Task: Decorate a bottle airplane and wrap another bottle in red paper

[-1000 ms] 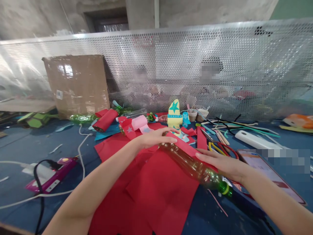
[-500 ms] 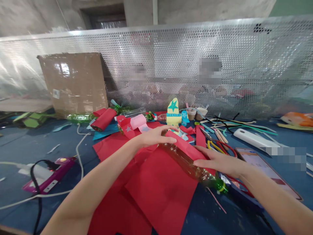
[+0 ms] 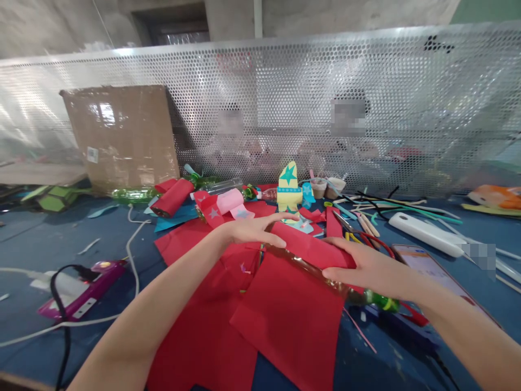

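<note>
A clear plastic bottle with a green neck lies slantwise across red paper, its neck pointing right. Red paper covers its upper side. My left hand is closed around the bottle's left end, thumb on the near side. Farther right, my right hand grips the paper and bottle near the neck, fingers over the top and thumb in front. Part of the neck passes beneath that hand and is hidden. Under the bottle, a loose red sheet overlaps a larger red sheet.
Behind stand a yellow paper rocket shape, paper-wrapped bottles and small cups. To the right lie scissors, a phone and a white glue gun-like tool. A purple power strip with cords sits left. A perforated metal screen spans the back.
The bottle has turned slightly, its green neck shifting right and a little away from me. The red paper now lies farther over it. The loose sheet beneath has slid right.
</note>
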The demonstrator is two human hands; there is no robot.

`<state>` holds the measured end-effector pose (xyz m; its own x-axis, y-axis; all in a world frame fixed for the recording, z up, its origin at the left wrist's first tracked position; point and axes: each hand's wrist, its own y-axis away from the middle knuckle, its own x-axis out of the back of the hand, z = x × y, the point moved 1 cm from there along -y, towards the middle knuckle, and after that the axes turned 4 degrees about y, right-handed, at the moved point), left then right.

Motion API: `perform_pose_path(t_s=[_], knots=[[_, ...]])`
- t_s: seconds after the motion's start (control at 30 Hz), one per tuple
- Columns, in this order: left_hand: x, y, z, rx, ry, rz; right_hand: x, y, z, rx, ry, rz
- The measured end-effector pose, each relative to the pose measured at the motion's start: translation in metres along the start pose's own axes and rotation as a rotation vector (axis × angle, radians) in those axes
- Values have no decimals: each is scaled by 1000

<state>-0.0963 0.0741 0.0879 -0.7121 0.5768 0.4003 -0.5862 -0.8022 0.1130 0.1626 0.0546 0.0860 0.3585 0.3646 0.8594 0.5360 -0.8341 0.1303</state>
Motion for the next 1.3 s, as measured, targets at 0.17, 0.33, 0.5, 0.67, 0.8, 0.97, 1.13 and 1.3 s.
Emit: perform_pose_path(t_s=[0.17, 0.33, 0.5, 0.67, 0.8, 0.97, 1.13, 1.3], knots=[[4, -3, -11, -35, 88, -16, 3, -3, 3, -5, 19, 11], [6, -6, -15, -71, 124, -35, 2, -4, 3, 40, -26, -11], [7, -7, -22, -21, 212, -49, 2, -5, 8, 69, -29, -72], [8, -7, -28, -12, 257, -29, 4, -8, 15, 93, 17, -154], [8, -9, -26, -73, 257, -47, 2, -9, 15, 82, 0, -133], [9, -10, -30, -61, 250, -57, -6, -9, 11, 79, 17, -36], [9, -9, -38, 22, 340, -42, -10, -11, 6, 81, 72, 49], [8, -9, -37, 17, 362, -18, -7, -8, 4, 89, 12, 49]])
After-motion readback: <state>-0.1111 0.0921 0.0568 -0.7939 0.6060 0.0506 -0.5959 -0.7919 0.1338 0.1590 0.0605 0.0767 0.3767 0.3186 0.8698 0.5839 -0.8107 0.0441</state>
